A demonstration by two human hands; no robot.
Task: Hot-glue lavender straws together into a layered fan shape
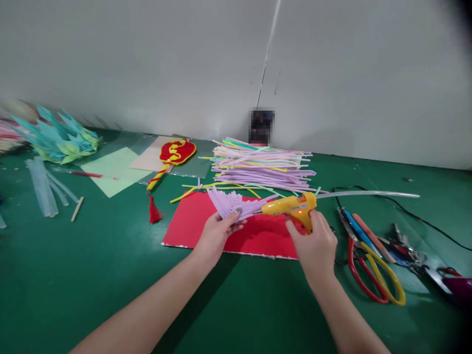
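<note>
My left hand is closed on a fan of purple pipe-cleaner pieces, holding it just above a red sheet on the green table. My right hand grips a yellow hot glue gun by its handle. The gun's nozzle points left and touches the purple fan. A clear glue stick sticks out of the gun's back to the right. An orange light glows on the gun's body.
A heap of pastel pipe cleaners lies behind the red sheet. Scissors and pliers lie right. A red and yellow ornament with tassel, pale sheets, clear glue sticks and a teal craft piece lie left.
</note>
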